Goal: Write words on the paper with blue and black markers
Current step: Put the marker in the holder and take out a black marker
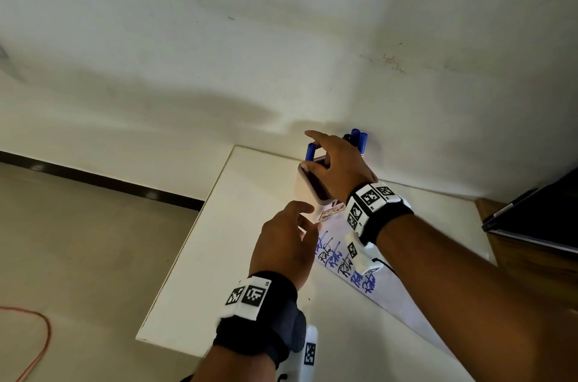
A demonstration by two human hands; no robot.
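Observation:
A white sheet of paper (403,303) lies on the white table (203,272), covered with lines of blue and black handwriting (359,278). At the paper's far end stands a pale square pen holder (308,190). One blue marker (310,152) sticks up at its left, and more blue markers (359,139) show behind my right hand. My right hand (341,165) hovers over the holder's mouth with the index finger stretched out; I see nothing gripped in it. My left hand (287,244) is just in front of the holder's base, fingers relaxed and holding nothing.
The table's far edge meets a white wall. A dark flat panel (538,215) rests on a wooden surface at the right. A red cable (40,334) lies on the floor to the left, beyond the table's left edge.

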